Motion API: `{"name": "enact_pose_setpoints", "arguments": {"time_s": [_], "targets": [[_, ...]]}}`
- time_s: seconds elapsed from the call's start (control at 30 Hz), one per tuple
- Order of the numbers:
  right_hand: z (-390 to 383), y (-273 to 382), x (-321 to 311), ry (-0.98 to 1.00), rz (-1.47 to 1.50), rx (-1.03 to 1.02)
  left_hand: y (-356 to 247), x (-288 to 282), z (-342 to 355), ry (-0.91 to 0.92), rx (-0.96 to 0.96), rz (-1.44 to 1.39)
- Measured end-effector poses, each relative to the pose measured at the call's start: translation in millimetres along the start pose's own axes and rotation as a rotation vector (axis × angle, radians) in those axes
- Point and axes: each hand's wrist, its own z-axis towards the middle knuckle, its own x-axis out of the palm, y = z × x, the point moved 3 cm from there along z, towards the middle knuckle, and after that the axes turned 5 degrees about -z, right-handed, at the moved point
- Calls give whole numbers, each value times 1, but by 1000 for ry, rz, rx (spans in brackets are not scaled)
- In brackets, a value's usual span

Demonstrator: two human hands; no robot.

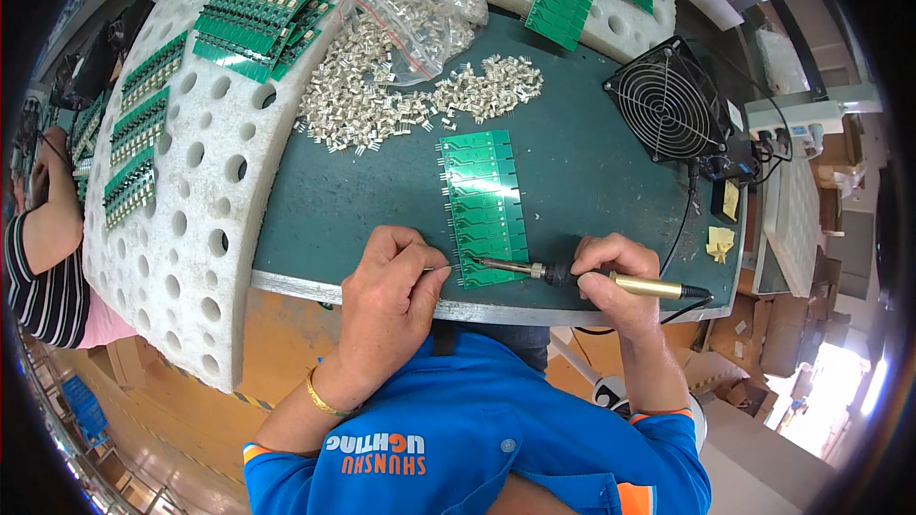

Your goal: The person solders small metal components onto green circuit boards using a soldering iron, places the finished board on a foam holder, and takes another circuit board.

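A green circuit board panel (482,200) with pins along its left edge lies on the dark green bench mat (363,200). My left hand (386,291), beside its lower left corner, pinches a thin solder wire (431,268). My right hand (618,281) grips a soldering iron (658,286) with a gold handle, its tip over the panel's lower left part near the wire. Small white connectors (353,105) are heaped above the panel, partly under a clear plastic bag (420,29).
Perforated foam sheets (191,267) hold several board stacks (248,14). A black fan (665,107), power strip (792,114) and yellow sponge (719,244) are at the right. Another person's arm (52,215) is at far left; cardboard boxes (749,339) lie below right.
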Motion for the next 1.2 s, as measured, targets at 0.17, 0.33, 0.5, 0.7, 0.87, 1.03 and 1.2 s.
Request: {"name": "enact_pose_setpoints", "arguments": {"time_s": [0.17, 0.33, 0.5, 0.7, 0.87, 1.03, 1.2], "targets": [[9, 4, 2, 17, 2, 57, 1, 0, 2, 7, -10, 14], [14, 4, 0, 74, -94, 24, 3, 2, 2, 22, 28, 3], [19, 7, 1, 94, -110, 33, 4, 3, 1, 23, 30, 1], [25, 11, 1, 117, -144, 49, 3, 4, 2, 18, 45, 15], [28, 14, 1, 143, -185, 31, 3, 5, 2, 13, 41, 39], [28, 13, 2, 152, -176, -9, 3, 6, 3, 2, 92, 79], [27, 15, 2, 152, -185, -6, 4, 5, 2, 7, 104, 68]]}}
